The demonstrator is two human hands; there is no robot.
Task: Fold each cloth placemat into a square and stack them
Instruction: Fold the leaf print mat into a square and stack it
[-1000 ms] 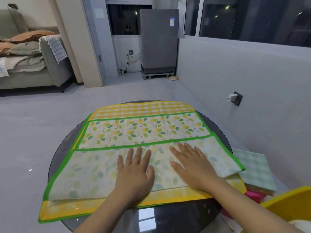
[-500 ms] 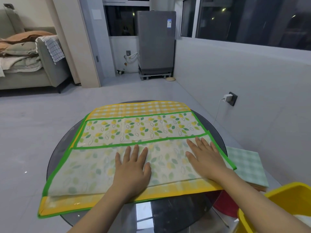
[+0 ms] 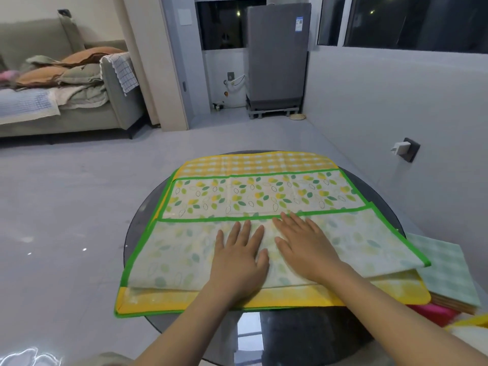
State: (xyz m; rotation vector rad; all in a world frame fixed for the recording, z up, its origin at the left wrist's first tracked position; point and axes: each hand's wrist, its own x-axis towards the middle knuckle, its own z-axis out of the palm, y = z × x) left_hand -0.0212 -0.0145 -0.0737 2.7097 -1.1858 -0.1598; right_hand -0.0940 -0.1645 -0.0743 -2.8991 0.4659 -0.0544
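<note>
A leaf-print placemat (image 3: 264, 196) with a green border lies on the round dark glass table (image 3: 303, 336). Its near half is folded over, pale underside up. Under it lies a yellow checked placemat (image 3: 253, 162), showing at the far and near edges. My left hand (image 3: 239, 256) and my right hand (image 3: 303, 244) press flat on the folded flap, side by side near its middle, fingers straight and pointing away from me.
A stack of folded mats topped by a pale green checked one (image 3: 446, 270) sits at the right, beside something pink and a yellow tub (image 3: 472, 323). A sofa (image 3: 66, 101) stands far left, a grey appliance (image 3: 277, 56) at the back wall.
My right hand has slid left along the flap from near its right end to beside my left hand. The camera view has shifted rightward and closer.
</note>
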